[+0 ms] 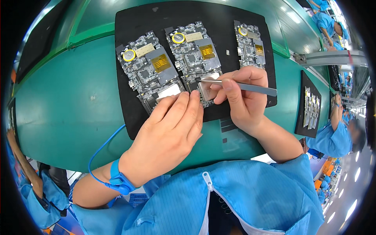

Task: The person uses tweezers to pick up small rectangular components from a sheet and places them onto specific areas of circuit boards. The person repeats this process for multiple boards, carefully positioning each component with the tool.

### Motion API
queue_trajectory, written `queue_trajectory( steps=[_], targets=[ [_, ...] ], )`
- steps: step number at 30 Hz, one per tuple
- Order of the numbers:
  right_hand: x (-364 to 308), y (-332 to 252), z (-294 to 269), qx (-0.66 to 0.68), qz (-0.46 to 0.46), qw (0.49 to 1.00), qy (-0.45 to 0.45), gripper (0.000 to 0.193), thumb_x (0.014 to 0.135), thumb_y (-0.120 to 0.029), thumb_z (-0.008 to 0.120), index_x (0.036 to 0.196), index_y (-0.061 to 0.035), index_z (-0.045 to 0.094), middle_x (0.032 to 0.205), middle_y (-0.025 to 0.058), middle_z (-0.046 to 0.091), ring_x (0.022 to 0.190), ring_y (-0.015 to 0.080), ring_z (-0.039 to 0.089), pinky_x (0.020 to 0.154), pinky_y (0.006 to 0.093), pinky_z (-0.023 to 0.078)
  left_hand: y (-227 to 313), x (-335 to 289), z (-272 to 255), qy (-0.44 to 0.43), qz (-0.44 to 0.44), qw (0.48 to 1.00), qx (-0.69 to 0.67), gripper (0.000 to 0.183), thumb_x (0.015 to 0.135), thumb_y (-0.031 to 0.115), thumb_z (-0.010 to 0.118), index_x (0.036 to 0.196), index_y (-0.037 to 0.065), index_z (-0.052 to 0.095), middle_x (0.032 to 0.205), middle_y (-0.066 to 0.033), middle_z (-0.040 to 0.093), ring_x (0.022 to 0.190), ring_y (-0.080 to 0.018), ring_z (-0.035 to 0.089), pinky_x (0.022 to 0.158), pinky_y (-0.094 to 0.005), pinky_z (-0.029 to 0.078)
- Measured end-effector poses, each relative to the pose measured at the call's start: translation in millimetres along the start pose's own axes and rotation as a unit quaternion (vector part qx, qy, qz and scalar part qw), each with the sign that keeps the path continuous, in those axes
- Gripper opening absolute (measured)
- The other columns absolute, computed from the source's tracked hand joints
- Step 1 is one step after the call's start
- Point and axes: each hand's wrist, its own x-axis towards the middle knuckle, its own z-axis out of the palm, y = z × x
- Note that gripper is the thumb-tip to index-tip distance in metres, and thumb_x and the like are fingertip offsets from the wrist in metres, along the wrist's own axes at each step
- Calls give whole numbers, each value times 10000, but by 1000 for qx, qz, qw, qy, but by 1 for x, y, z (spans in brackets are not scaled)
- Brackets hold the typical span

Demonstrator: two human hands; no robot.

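Observation:
Three circuit boards lie on a black mat: a left board, a middle board and a right board. Each bears a round coin cell with a yellow rim and an amber tape patch. In my right hand is a pair of tweezers, its tips pointing left over the lower part of the middle board. My left hand rests flat, fingers stretched out across the lower ends of the left and middle boards. The fingers partly hide a silver shield on the left board.
A blue wrist strap with a cord circles my left wrist. Beneath the mat is a green table with raised green edging. On the right, another black mat carries several boards. Co-workers in blue sit at both sides.

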Motion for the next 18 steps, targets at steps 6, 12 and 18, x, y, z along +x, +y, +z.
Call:
queue_trajectory(
  steps=[6, 12, 18],
  targets=[
    [-2, 2, 4, -22, -6, 1000, 17, 158, 915, -19, 539, 1003, 0, 408, 821, 106, 615, 614, 68, 592, 541, 194, 493, 0, 1, 2, -13, 13, 999, 45, 545, 687, 201, 700, 1151, -44, 552, 1243, -195, 515, 1135, -306, 505, 963, -416, 395],
    [-2, 5, 6, 6, -7, 999, 49, 162, 898, -27, 577, 985, 1, 443, 770, 74, 601, 592, 65, 592, 498, 190, 481, 2, 1, 2, -10, 6, 999, 39, 547, 692, 195, 705, 1158, -45, 549, 1249, -198, 514, 1135, -309, 506, 967, -420, 392],
    [-4, 5, 6, -6, -6, 999, 49, 156, 895, -35, 586, 980, 4, 461, 777, 63, 593, 584, 66, 590, 490, 195, 477, 3, 1, 3, -1, 1, 1000, 27, 539, 699, 191, 705, 1158, -45, 550, 1250, -200, 515, 1134, -313, 506, 967, -420, 393]
  ],
)
